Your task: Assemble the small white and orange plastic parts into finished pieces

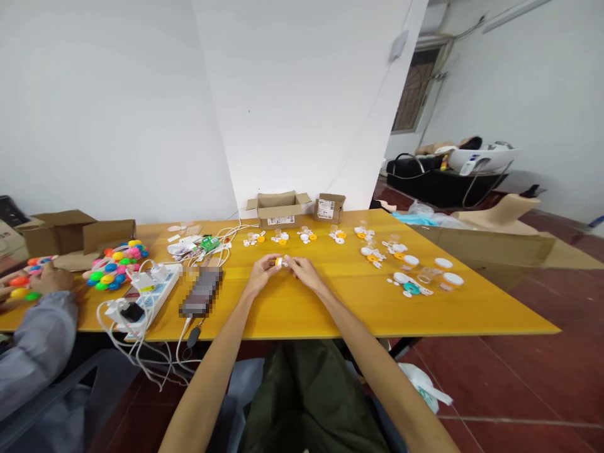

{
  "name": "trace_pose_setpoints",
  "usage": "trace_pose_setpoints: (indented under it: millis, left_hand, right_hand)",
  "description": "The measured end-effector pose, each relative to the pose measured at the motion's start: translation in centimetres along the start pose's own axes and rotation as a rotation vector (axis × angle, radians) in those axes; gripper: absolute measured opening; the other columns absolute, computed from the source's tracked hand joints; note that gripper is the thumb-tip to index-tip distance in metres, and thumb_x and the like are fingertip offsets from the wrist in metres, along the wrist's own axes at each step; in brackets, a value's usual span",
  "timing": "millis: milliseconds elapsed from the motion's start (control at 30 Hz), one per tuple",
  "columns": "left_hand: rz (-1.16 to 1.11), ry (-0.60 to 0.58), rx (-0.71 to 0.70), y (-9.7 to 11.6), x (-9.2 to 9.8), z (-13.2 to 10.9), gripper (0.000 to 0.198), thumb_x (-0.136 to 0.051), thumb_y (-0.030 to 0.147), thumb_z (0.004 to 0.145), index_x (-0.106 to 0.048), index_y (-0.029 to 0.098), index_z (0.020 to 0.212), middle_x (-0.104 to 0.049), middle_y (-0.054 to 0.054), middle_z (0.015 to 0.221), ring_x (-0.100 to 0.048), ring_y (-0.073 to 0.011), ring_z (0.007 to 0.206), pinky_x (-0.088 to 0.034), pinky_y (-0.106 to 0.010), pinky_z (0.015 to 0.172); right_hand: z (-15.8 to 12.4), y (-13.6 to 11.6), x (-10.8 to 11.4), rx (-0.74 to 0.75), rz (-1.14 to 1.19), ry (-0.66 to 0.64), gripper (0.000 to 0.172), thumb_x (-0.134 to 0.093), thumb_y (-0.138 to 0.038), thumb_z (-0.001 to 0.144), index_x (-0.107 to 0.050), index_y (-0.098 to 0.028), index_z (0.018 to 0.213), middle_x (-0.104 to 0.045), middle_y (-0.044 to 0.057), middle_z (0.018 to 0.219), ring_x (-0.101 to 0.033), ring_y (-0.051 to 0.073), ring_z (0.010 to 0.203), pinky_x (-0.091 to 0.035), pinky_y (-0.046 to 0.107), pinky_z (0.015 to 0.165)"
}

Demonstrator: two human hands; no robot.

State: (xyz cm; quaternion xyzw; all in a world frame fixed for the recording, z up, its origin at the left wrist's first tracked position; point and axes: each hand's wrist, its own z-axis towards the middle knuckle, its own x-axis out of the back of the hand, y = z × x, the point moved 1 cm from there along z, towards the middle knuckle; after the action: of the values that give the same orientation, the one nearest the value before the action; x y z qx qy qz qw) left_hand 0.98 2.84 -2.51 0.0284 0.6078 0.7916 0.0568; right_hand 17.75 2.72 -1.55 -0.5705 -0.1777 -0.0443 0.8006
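My left hand (261,270) and my right hand (302,269) meet over the middle of the yellow table (330,308). Both pinch a small white and orange plastic part (279,262) between their fingertips. Rows of small white, orange and clear parts (306,236) lie on the table just beyond my hands. More white discs and a teal ring (411,288) lie to the right.
A power strip (151,296) with plugs and white cables, and a phone (202,290), lie to my left. Coloured round toys (116,267) sit further left by another person's sleeve (35,343). Open cardboard boxes (279,209) stand at the table's far edge.
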Motion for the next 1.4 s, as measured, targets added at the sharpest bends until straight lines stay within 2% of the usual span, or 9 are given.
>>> trace_pose_setpoints:
  millis: [100, 267, 533, 733, 867, 1000, 1167, 1333, 1400]
  left_hand:
    - [0.004, -0.003, -0.008, 0.6, 0.0, -0.4, 0.041, -0.084, 0.036, 0.063, -0.072, 0.020, 0.098, -0.075, -0.008, 0.098, -0.069, -0.0237, 0.093, -0.052, -0.038, 0.091]
    - [0.008, -0.028, -0.013, 1.0, 0.0, -0.6, 0.044, -0.084, 0.040, 0.063, -0.072, 0.019, 0.100, -0.075, -0.008, 0.100, -0.068, -0.0237, 0.095, -0.051, -0.038, 0.093]
    - [0.005, -0.052, -0.002, 1.7, -0.2, -0.8, 0.045, -0.084, 0.039, 0.063, -0.072, 0.019, 0.101, -0.075, -0.009, 0.100, -0.068, -0.0245, 0.097, -0.049, -0.040, 0.096]
    - [0.019, -0.054, -0.011, 2.6, -0.2, -1.3, 0.043, -0.083, 0.038, 0.065, -0.072, 0.019, 0.102, -0.075, -0.008, 0.104, -0.068, -0.0237, 0.100, -0.049, -0.039, 0.097]
    - [0.023, -0.058, -0.022, 2.0, -0.1, -1.0, 0.044, -0.083, 0.039, 0.065, -0.072, 0.019, 0.103, -0.075, -0.009, 0.103, -0.068, -0.0239, 0.099, -0.050, -0.039, 0.096]
    - [0.019, -0.017, -0.032, 1.0, 0.0, -0.4, 0.046, -0.084, 0.040, 0.061, -0.073, 0.019, 0.101, -0.075, -0.008, 0.099, -0.068, -0.0240, 0.096, -0.052, -0.038, 0.091]
    - [0.012, -0.043, -0.037, 0.5, 0.1, -0.2, 0.045, -0.083, 0.041, 0.064, -0.073, 0.019, 0.102, -0.075, -0.009, 0.101, -0.068, -0.0238, 0.097, -0.050, -0.039, 0.094]
    - [0.017, -0.028, -0.031, -0.2, 0.3, 0.2, 0.046, -0.083, 0.040, 0.063, -0.073, 0.019, 0.103, -0.075, -0.009, 0.100, -0.067, -0.0250, 0.099, -0.050, -0.039, 0.094]
    - [0.018, -0.028, -0.032, -0.4, 0.3, 0.3, 0.046, -0.082, 0.040, 0.064, -0.073, 0.019, 0.103, -0.075, -0.009, 0.101, -0.067, -0.0250, 0.099, -0.050, -0.039, 0.094]
  right_hand:
    - [-0.1, -0.2, 0.0, 0.034, 0.037, 0.028, 0.041, -0.061, -0.063, 0.076, -0.062, -0.022, 0.075, -0.066, -0.001, 0.072, -0.058, 0.015, 0.061, -0.043, 0.026, 0.056]
    - [-0.2, -0.4, -0.1, -0.012, 0.004, 0.000, 0.048, -0.051, -0.065, 0.082, -0.057, -0.022, 0.063, -0.057, -0.002, 0.056, -0.052, 0.013, 0.050, -0.041, 0.026, 0.053]
    - [-0.2, -0.6, 0.0, -0.034, -0.006, -0.036, 0.054, -0.045, -0.068, 0.085, -0.055, -0.021, 0.059, -0.054, -0.002, 0.051, -0.052, 0.013, 0.048, -0.040, 0.026, 0.051]
    - [-0.1, -0.4, -0.1, 0.000, 0.018, -0.061, 0.048, -0.053, -0.067, 0.080, -0.058, -0.021, 0.066, -0.061, -0.002, 0.059, -0.054, 0.013, 0.052, -0.041, 0.025, 0.054]
    - [0.0, -0.1, -0.2, -0.037, 0.010, -0.088, 0.052, -0.045, -0.065, 0.086, -0.058, -0.021, 0.064, -0.060, 0.000, 0.057, -0.054, 0.013, 0.050, -0.041, 0.025, 0.052]
    - [0.1, 0.0, -0.1, 0.051, 0.056, -0.041, 0.042, -0.060, -0.063, 0.077, -0.062, -0.021, 0.076, -0.066, 0.000, 0.073, -0.057, 0.014, 0.060, -0.042, 0.025, 0.055]
    - [0.2, 0.3, -0.2, -0.021, 0.008, -0.079, 0.050, -0.046, -0.063, 0.086, -0.057, -0.021, 0.062, -0.057, -0.001, 0.055, -0.052, 0.013, 0.050, -0.041, 0.026, 0.054]
    - [0.1, 0.1, -0.3, 0.034, 0.094, -0.026, 0.044, -0.060, -0.065, 0.075, -0.060, -0.021, 0.075, -0.064, -0.001, 0.072, -0.054, 0.013, 0.057, -0.041, 0.025, 0.055]
    - [0.1, 0.2, -0.2, 0.027, 0.076, -0.043, 0.045, -0.059, -0.065, 0.076, -0.058, -0.021, 0.069, -0.061, -0.001, 0.066, -0.053, 0.013, 0.055, -0.041, 0.026, 0.055]
